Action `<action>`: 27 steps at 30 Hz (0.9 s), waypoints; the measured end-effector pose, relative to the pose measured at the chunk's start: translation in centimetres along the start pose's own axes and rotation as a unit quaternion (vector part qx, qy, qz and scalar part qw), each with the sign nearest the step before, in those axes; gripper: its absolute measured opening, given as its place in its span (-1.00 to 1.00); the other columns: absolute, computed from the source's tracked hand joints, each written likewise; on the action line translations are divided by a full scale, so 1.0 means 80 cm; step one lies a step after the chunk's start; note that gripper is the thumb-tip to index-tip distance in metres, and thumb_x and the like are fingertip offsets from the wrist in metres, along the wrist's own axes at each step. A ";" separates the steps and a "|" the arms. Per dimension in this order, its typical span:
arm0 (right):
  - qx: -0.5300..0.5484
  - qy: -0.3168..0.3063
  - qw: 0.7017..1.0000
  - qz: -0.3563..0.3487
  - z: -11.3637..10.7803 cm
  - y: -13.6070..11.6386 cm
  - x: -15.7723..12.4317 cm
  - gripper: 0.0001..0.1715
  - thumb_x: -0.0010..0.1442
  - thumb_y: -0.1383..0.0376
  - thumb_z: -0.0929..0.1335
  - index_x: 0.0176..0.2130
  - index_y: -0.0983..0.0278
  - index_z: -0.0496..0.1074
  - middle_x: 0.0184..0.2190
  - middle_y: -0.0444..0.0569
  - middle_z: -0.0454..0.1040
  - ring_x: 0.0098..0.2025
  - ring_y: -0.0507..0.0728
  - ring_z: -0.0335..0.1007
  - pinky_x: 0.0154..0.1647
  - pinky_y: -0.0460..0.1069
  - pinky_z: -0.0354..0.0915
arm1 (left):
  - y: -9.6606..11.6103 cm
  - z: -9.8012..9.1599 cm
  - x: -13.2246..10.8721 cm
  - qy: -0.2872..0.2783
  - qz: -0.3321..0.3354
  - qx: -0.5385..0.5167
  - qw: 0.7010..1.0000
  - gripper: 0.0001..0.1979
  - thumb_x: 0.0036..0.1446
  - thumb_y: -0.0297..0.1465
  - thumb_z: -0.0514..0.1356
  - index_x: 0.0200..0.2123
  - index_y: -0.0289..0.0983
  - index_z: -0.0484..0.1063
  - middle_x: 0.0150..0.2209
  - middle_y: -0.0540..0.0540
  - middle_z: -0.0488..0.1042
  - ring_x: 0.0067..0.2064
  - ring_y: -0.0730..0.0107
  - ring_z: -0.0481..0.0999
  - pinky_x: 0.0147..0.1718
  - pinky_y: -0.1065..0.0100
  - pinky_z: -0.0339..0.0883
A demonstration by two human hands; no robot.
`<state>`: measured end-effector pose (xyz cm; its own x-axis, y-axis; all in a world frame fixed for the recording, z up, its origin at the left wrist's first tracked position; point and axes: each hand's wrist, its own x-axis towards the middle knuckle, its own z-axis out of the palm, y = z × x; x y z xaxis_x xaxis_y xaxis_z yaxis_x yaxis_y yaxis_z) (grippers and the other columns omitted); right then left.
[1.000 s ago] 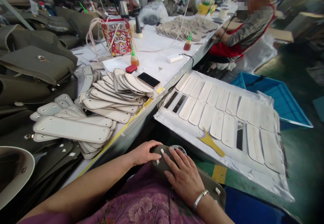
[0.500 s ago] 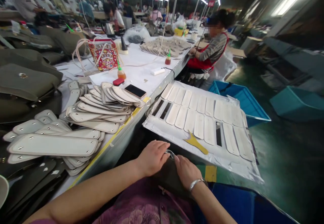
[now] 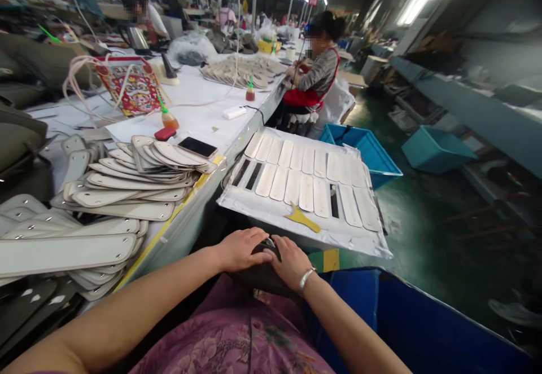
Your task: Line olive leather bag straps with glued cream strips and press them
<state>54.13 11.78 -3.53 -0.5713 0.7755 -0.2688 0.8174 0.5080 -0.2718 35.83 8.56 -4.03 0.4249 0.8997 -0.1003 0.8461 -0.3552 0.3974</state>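
Note:
A dark olive bag (image 3: 258,277) rests in my lap, largely covered by my hands and arms. My left hand (image 3: 243,249) is closed over its upper edge from the left. From the right, my right hand (image 3: 292,264), with a silver bracelet at the wrist, grips the same edge. The two thumbs nearly meet there, and a small shiny metal part shows between the fingers. What the fingertips do on the far side is hidden. Just beyond my hands, a white-covered board (image 3: 359,240) carries rows of pale strips (image 3: 306,192) and a yellow forked tool (image 3: 302,218).
On the table at left lie piled pale strips with metal studs (image 3: 127,210), a phone (image 3: 197,146), a glue bottle (image 3: 169,119) and a patterned bag (image 3: 129,86). A blue bin (image 3: 423,317) stands at my right, another bin (image 3: 376,148) beyond the board. A co-worker (image 3: 315,72) sits farther along.
The view has swung right. My hands have come closer together on the bag's edge, and the bag is now more covered by them.

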 end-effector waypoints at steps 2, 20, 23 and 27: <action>0.011 0.006 0.996 -0.091 0.001 0.006 -0.015 -0.08 0.05 -0.10 0.30 0.19 0.40 0.10 0.14 0.17 0.23 0.16 0.25 0.12 0.15 0.09 0.07 | -0.007 -0.006 -0.012 -0.019 0.063 -0.010 0.998 -0.15 -0.07 0.10 0.15 0.17 -0.34 0.13 0.14 -0.23 0.24 0.13 0.11 0.23 0.10 0.15 0.07; -0.002 -0.008 0.999 -0.043 0.010 0.041 -0.050 0.21 -0.23 -0.17 0.41 0.23 0.39 0.05 0.09 0.21 0.25 0.05 0.37 0.15 0.09 0.22 0.05 | -0.020 0.018 -0.020 0.025 0.055 -0.020 0.998 -0.13 -0.36 -0.01 0.31 0.05 -0.28 0.20 0.03 -0.17 0.32 0.04 0.10 0.28 0.14 0.10 -0.07; 0.000 0.011 1.000 -0.001 0.016 0.053 -0.059 0.17 -0.17 -0.12 0.40 0.23 0.44 0.06 0.08 0.24 0.26 0.04 0.37 0.15 0.06 0.22 0.10 | -0.016 0.013 -0.012 0.013 0.044 -0.023 0.999 -0.19 -0.37 -0.01 0.30 -0.02 -0.28 0.26 -0.07 -0.14 0.38 -0.06 0.13 0.34 0.04 0.17 0.09; 0.060 0.039 0.997 -0.018 0.017 0.067 -0.058 0.20 -0.23 -0.09 0.43 0.23 0.42 0.06 0.09 0.24 0.25 0.12 0.39 0.08 0.14 0.26 0.02 | -0.010 0.008 -0.007 -0.006 0.034 -0.004 0.999 -0.17 -0.37 0.00 0.30 -0.01 -0.29 0.26 -0.06 -0.15 0.37 -0.06 0.12 0.33 0.04 0.16 0.09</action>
<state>61.05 10.42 -4.99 -0.5895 0.7863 -0.1850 0.7785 0.4919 -0.3899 35.14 8.14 -4.88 0.4858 0.8700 -0.0836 0.8123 -0.4141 0.4108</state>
